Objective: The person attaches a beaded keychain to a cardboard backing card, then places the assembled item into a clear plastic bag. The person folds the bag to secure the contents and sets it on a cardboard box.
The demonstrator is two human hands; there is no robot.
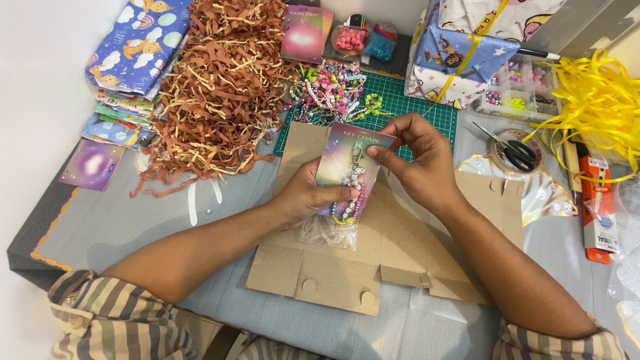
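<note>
left hand [303, 197] pinches keychain card [350, 163] at its lower edge; right hand [417, 163] pinches its top; both above flat cardboard [400, 240]

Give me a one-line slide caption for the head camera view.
Both hands, left hand and right hand, hold a pastel backing card with beaded keychain over a flattened brown cardboard box.

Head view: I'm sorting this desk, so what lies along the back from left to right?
Folded patterned paper → brown shredded paper → beaded charms → wrapped box → scissors → yellow ribbon shred.

Bright, even, sharp lighting with soft shadows.
</note>
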